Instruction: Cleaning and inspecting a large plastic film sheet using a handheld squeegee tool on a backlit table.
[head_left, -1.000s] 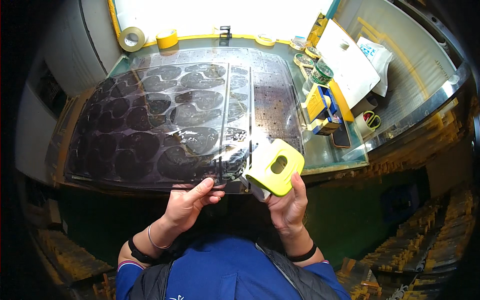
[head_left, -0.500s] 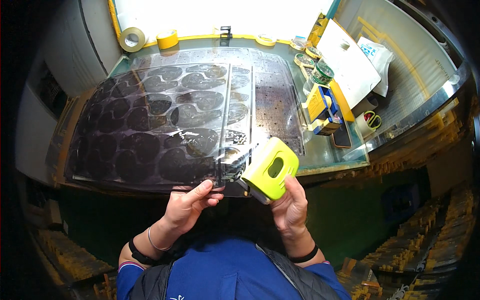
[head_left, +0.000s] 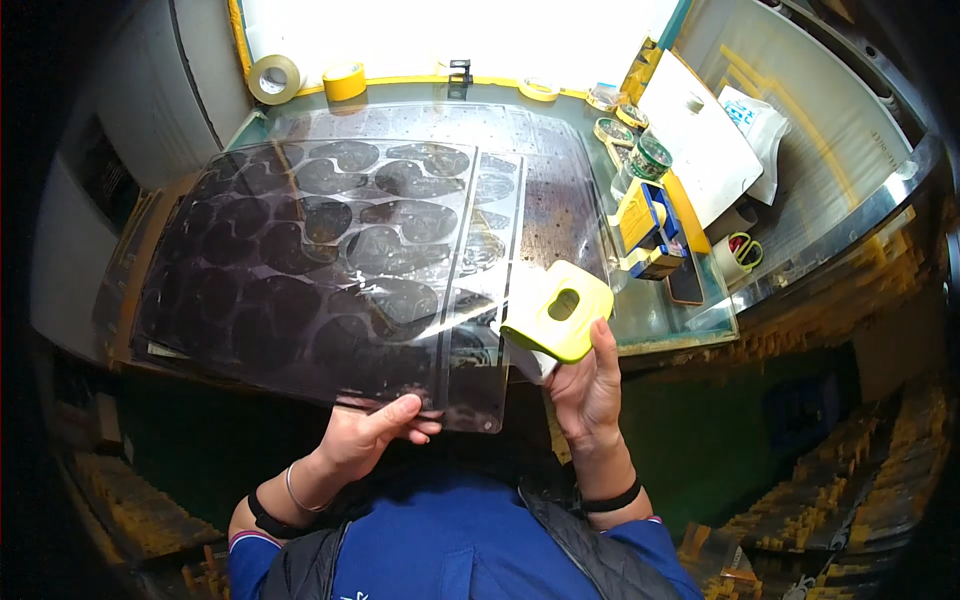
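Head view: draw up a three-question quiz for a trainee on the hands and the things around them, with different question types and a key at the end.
1. Which hand holds the lime-green hole punch?
2. True or false: the left hand grips the near edge of the dark patterned sheet.
3. What is just to the left of the thick yellow tape roll at the back?
a) scissors
b) a tan tape roll
c) a black clip

Key:
1. The right hand.
2. True.
3. b
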